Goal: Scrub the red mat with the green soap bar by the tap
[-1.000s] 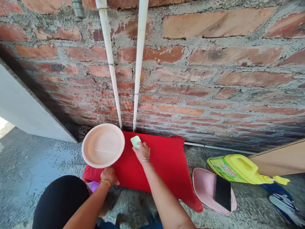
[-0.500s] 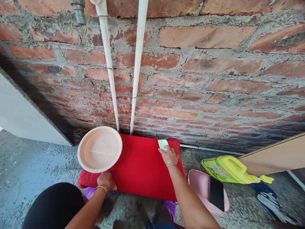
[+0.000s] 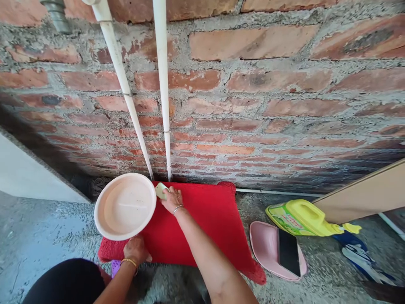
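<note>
A red mat (image 3: 196, 223) with shaggy edges lies spread out in front of me, near the brick wall. My right hand (image 3: 172, 199) is closed around a pale green block (image 3: 161, 191), rounded at the corners, possibly soap or a brush back. It rests on the mat's far left part, close to the basin's rim. A pale pink basin (image 3: 125, 207) sits over the mat's left end, with a little clear liquid or shine on its bottom. Below the basin, my left hand (image 3: 136, 250) is curled on the mat's front edge, gripping it; its fingertips are partly hidden.
Two white pipes (image 3: 163, 84) run down the brick wall (image 3: 253, 84). At right lie a pink dustpan-like tray (image 3: 264, 240) with a black phone (image 3: 288, 252), a yellow jug (image 3: 303, 217) and blue-white footwear (image 3: 363, 257). Purple perforated plastic (image 3: 115, 267) shows under the mat.
My right hand has slid the pale green block leftward across the mat, from its far right corner to beside the basin. The mat's near right corner now hangs out further. The view has shifted slightly.
</note>
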Demonstrator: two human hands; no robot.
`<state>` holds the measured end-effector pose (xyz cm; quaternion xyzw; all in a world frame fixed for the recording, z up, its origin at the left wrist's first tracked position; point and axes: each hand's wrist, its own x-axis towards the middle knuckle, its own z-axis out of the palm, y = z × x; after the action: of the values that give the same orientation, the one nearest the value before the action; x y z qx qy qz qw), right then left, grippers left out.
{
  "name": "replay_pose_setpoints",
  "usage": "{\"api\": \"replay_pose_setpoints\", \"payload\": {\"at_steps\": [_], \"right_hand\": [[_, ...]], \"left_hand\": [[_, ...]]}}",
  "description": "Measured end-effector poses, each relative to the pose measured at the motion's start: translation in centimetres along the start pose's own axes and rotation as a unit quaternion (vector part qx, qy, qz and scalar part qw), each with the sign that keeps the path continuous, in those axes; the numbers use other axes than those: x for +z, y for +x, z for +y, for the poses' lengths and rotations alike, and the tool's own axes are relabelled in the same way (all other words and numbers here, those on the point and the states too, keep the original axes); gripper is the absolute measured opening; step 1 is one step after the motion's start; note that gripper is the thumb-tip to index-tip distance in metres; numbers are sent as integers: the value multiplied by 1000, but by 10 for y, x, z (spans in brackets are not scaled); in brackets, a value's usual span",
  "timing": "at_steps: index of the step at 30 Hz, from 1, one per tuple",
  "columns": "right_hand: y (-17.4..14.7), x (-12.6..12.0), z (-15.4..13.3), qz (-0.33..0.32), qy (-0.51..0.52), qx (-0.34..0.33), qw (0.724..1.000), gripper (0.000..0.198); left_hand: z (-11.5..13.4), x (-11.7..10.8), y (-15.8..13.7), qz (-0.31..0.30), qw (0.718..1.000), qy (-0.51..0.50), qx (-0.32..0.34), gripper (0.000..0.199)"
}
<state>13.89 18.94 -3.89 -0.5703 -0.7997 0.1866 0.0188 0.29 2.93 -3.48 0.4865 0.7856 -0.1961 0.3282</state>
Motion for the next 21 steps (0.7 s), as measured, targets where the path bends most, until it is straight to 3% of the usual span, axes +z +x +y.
{"api": "replay_pose_setpoints", "payload": {"at_steps": [2,5,9,14,18,21], "right_hand": [[3,-1,5,-11,-13,-23,1000,37],[0,-13,46,-5,-22,30,999,39],[-23,-42,127,23,-33,174,984,41],[-79,-73,204,50,26,395,917,45],[-120,-84,222,70,63,513,853,49],[-134,-77,205,84,85,490,863,49]], "left_hand": [[0,1,1,-2,1000,3,2,52],[0,2,3,-3,1000,8,0,52],[2,2,3,-2,1000,16,-4,49],[1,5,4,-3,1000,11,0,54],[-2,8,4,3,1000,8,5,57],[-4,8,3,9,1000,4,14,60]]}}
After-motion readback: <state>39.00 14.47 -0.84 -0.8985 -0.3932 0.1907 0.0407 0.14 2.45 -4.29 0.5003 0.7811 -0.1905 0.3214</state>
